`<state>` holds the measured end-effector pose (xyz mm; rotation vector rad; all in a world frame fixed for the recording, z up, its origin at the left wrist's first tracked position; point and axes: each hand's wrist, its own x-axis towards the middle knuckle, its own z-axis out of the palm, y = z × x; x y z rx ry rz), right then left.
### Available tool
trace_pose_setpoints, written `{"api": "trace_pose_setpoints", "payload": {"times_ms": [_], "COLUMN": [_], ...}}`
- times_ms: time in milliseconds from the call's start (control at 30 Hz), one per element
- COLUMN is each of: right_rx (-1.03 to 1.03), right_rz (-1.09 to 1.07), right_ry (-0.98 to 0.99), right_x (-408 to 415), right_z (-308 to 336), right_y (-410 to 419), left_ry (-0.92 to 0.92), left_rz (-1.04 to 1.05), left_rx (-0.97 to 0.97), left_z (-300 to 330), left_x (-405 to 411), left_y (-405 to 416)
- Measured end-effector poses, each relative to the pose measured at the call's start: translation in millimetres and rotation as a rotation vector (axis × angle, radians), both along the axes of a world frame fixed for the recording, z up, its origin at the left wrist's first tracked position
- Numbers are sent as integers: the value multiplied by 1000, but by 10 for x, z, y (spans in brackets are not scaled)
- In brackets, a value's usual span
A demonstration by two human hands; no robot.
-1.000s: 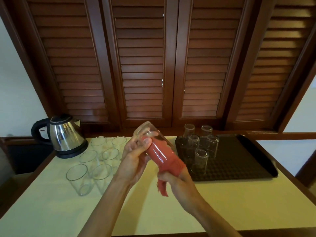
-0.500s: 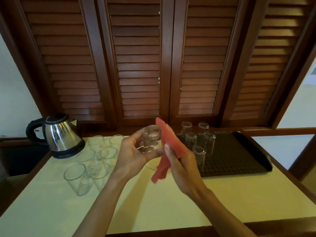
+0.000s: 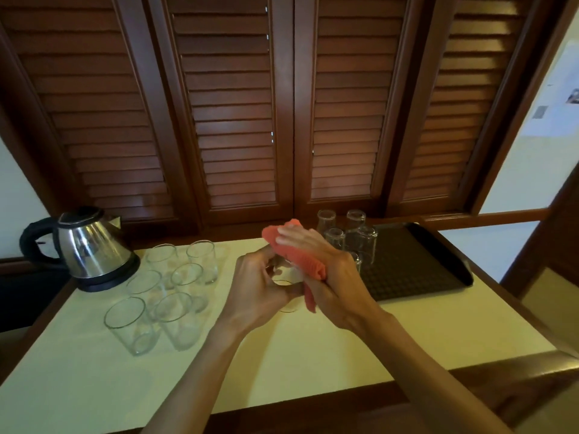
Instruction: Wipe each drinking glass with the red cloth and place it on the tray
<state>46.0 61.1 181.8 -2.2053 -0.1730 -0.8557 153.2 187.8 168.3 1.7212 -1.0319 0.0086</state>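
My left hand point(image 3: 255, 289) grips a clear drinking glass point(image 3: 283, 274) held above the middle of the cream table; most of the glass is hidden between my hands. My right hand point(image 3: 326, 267) holds the red cloth point(image 3: 296, 255) wrapped over the glass's far side, fingers curled around both. Several upright glasses point(image 3: 170, 289) stand on the table at the left. Several upturned glasses point(image 3: 347, 236) stand at the left end of the dark tray point(image 3: 419, 267).
A steel kettle with a black handle point(image 3: 86, 245) sits at the table's back left. Brown louvred doors point(image 3: 282, 104) rise behind the table. A wooden edge point(image 3: 344, 399) borders the table's near side.
The glass went from tilted with the cloth inside it to being held between both hands with the cloth draped over its outside. My right hand rose over the glass.
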Motion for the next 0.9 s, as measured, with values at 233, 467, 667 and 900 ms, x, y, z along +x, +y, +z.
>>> {"api": "trace_pose_setpoints", "payload": {"times_ms": [233, 467, 667, 900], "right_rx": [326, -80, -368, -373], "right_rz": [-224, -709, -627, -629], "right_ry": [-38, 380, 604, 567], "right_x": [-557, -966, -1099, -1120], "right_z": [-262, -1535, -2020, -1997], "right_y": [-695, -1656, -1845, -1874], "left_ry": [219, 369, 299, 302], "left_rz": [-35, -88, -62, 60], "left_rx": [-51, -119, -22, 85], "left_z": [-120, -130, -360, -674], "left_x": [-139, -399, -432, -482], "left_y": [-442, -1331, -2191, -2753]}}
